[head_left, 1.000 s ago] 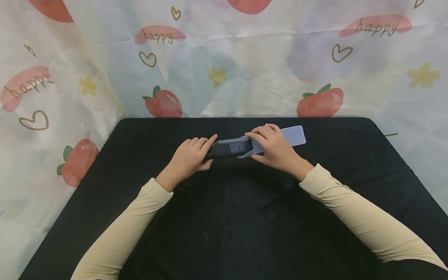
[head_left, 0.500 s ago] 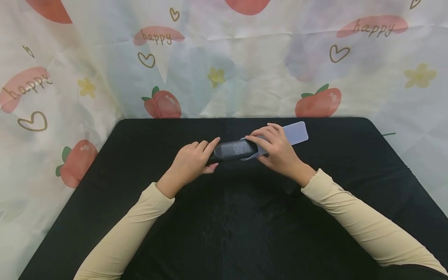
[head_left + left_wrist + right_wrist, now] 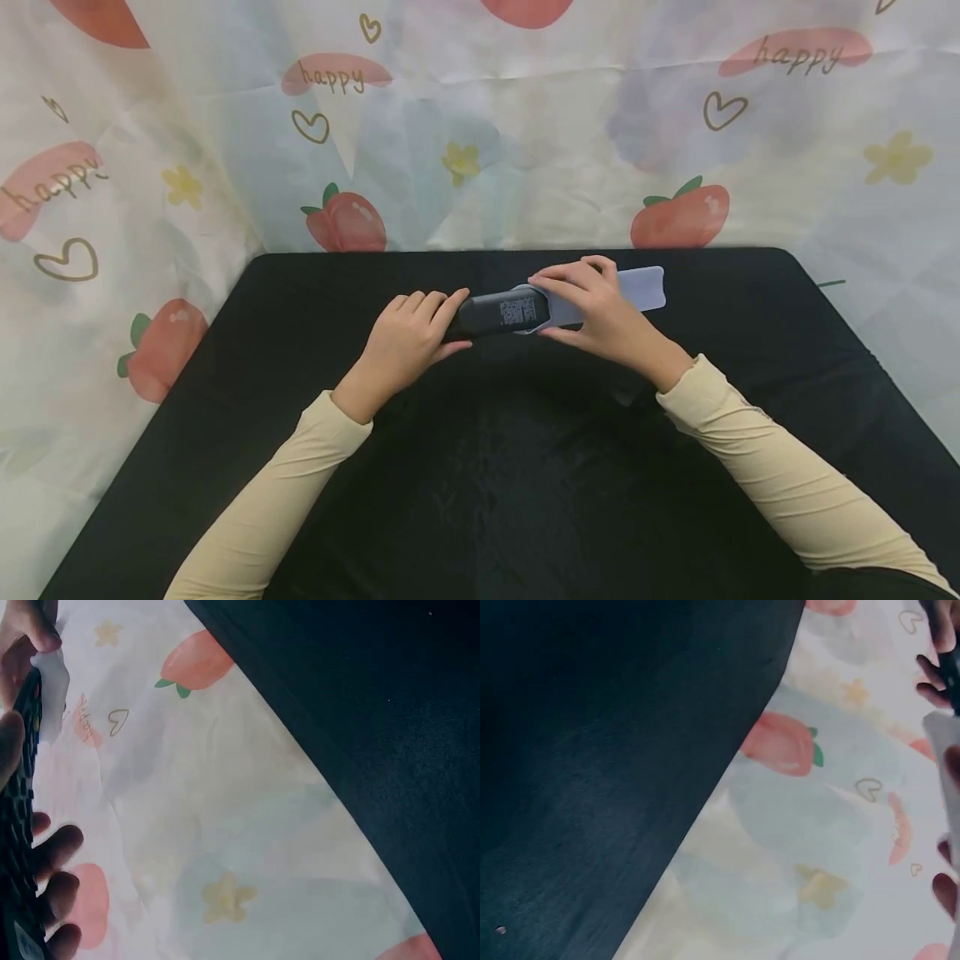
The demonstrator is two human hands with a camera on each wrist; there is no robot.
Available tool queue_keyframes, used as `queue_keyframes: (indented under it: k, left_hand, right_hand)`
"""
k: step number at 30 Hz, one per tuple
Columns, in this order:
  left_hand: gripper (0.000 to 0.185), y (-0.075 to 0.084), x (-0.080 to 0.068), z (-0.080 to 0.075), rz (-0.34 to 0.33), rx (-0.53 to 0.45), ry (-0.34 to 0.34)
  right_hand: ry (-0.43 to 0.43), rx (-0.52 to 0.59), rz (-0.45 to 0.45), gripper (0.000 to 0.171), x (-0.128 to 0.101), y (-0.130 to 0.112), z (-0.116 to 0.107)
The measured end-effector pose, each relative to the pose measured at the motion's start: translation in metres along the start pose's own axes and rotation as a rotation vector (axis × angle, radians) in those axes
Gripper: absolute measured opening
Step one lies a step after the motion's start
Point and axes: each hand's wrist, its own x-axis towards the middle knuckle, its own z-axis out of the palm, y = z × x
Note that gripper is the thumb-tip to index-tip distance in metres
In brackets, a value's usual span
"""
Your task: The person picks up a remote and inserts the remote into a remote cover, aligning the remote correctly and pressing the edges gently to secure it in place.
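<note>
My left hand (image 3: pixel 407 343) grips the left end of a black remote control (image 3: pixel 498 313), whose back with a printed code label faces up in the head view. In the left wrist view rows of buttons show along the remote control (image 3: pixel 16 817), fingers on one side and thumb on the other. A pale lavender remote cover (image 3: pixel 641 287) is held by my right hand (image 3: pixel 592 308), fingers over the far edge and thumb at the near edge. The remote's right end sits in the cover's open left end. At the right wrist view's edge, the cover (image 3: pixel 946 772) appears whitish.
Both hands are over a table with a black cloth (image 3: pixel 495 483). Behind it and along the left hangs a pale curtain (image 3: pixel 525 167) printed with fruit, hearts and flowers.
The cover and my right hand have shifted slightly right. The cover's far end tilted up half a second ago and is lower again now. My left hand keeps its grip on the remote control.
</note>
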Motion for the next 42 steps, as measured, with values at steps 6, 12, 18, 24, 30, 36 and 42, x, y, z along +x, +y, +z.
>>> queue_keyframes:
  k: [6,12,18,24,30,36,42]
  left_hand:
    - [0.064,-0.001,0.000,-0.001,0.031,-0.014,0.027]
    - [0.063,0.003,0.001,-0.001,0.031,-0.020,0.056]
    - [0.063,0.013,0.005,0.000,0.023,-0.034,0.049]
    - [0.063,0.023,0.007,0.000,0.000,-0.056,0.051]
    - [0.063,0.031,0.009,-0.002,-0.031,-0.057,0.058]
    - [0.063,0.039,0.014,-0.001,-0.052,-0.075,0.087]
    - [0.063,0.038,0.016,0.004,-0.062,-0.086,0.076]
  right_hand:
    - [0.025,-0.018,-0.064,0.068,-0.004,0.002,0.000]
    - [0.051,0.026,-0.046,0.069,-0.008,-0.002,0.001]
    - [-0.024,0.084,0.038,0.067,-0.017,-0.008,-0.006]
    - [-0.047,0.088,0.099,0.062,-0.025,-0.015,-0.012]
    - [0.016,0.058,0.114,0.053,-0.034,-0.019,-0.008]
    - [0.072,0.043,0.125,0.061,-0.038,-0.021,-0.004]
    - [0.013,-0.146,0.073,0.065,-0.036,-0.016,-0.007]
